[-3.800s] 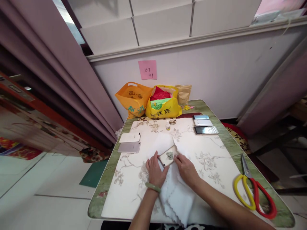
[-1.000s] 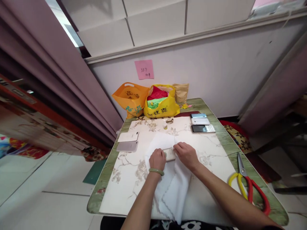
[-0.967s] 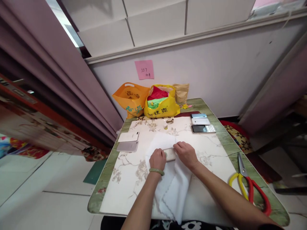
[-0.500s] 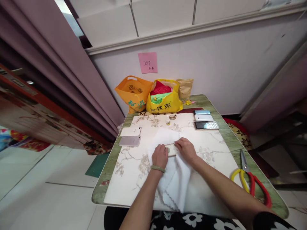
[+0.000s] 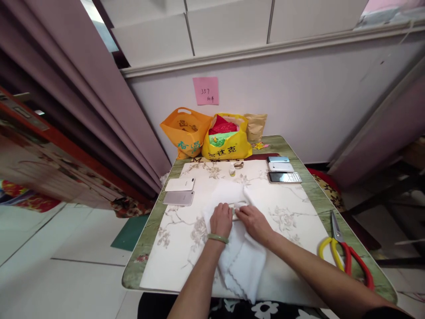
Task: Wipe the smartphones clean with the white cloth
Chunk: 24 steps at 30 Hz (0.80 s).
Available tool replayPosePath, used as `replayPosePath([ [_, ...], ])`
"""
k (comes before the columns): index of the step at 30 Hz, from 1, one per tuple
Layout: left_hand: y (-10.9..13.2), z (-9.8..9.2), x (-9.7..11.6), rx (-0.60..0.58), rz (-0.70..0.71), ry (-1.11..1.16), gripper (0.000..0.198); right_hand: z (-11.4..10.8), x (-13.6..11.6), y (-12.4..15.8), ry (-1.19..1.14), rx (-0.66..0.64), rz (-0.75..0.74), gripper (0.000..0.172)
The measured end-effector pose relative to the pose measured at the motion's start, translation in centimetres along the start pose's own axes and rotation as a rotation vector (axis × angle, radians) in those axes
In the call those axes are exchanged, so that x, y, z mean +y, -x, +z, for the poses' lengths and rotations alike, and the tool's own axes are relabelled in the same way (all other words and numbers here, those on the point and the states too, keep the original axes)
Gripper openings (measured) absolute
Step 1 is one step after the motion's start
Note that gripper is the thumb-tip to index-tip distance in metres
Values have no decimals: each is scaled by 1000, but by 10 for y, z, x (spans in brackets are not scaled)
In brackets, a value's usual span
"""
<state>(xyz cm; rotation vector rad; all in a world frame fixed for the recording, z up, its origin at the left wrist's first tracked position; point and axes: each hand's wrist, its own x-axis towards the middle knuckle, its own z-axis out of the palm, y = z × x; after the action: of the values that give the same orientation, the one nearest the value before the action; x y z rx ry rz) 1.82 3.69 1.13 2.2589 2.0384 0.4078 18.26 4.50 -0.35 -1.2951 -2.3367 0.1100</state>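
My left hand (image 5: pixel 222 220), with a green bangle at the wrist, and my right hand (image 5: pixel 253 222) rest close together on a white scalloped cloth (image 5: pixel 239 261) in the middle of the table. Between them lies a pale gold phone (image 5: pixel 237 205), mostly hidden by the cloth and my fingers; only a thin strip shows. Both hands have curled fingers pressing on the phone and cloth. The cloth lies on a white floral mat (image 5: pixel 292 217).
Two phones (image 5: pixel 179 191) lie left on the mat, three phones (image 5: pixel 281 169) at the back right. Yellow-and-red scissors (image 5: pixel 345 254) lie at the right edge. Orange bag (image 5: pixel 186 132), yellow bag (image 5: pixel 226 141) and a small bottle (image 5: pixel 232 169) stand at the back. The table's front edge (image 5: pixel 133 283) is close.
Earlier the phone's back showed fully between my hands. Since then the cloth has been folded over it and my hands have drawn closer together on top.
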Motion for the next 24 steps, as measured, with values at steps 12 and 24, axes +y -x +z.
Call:
replayPosePath([
  [12,6,-11,-38,111,62,451,37,-8,-8,19,130,16,36,34],
  [24,15,9,-56,73,67,275,71,-8,-13,17,145,14,-1,39],
])
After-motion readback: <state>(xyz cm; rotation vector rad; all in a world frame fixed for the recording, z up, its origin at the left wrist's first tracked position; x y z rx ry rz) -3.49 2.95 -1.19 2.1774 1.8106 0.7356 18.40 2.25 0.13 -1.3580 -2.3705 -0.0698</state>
